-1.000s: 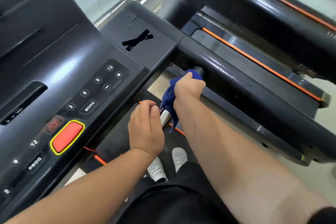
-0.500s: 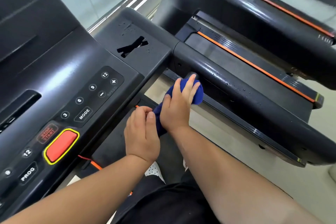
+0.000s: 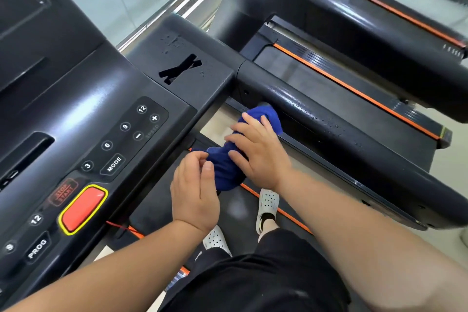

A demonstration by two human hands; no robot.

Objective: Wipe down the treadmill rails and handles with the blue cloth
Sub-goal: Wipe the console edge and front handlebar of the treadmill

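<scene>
Two hands (left (image 3: 195, 192), right (image 3: 260, 154)) on blue cloth (image 3: 226, 173).

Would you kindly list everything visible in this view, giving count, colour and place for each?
cloth: 1, blue, bunched just below the side rail, under both hands
side rail: 1, black with droplets, running from the console toward lower right
console: 1, black, left, with numbered keys
button: 1, red with yellow rim, lower left on the console
belt: 1, dark with an orange edge stripe, underfoot
neighbouring treadmill: 1, black with orange stripes, upper right
shoes: 2, white, perforated, on the belt
shorts: 1, black, bottom centre
left hand: 1, gripping the cloth's near end
right hand: 1, gripping the cloth's middle
</scene>
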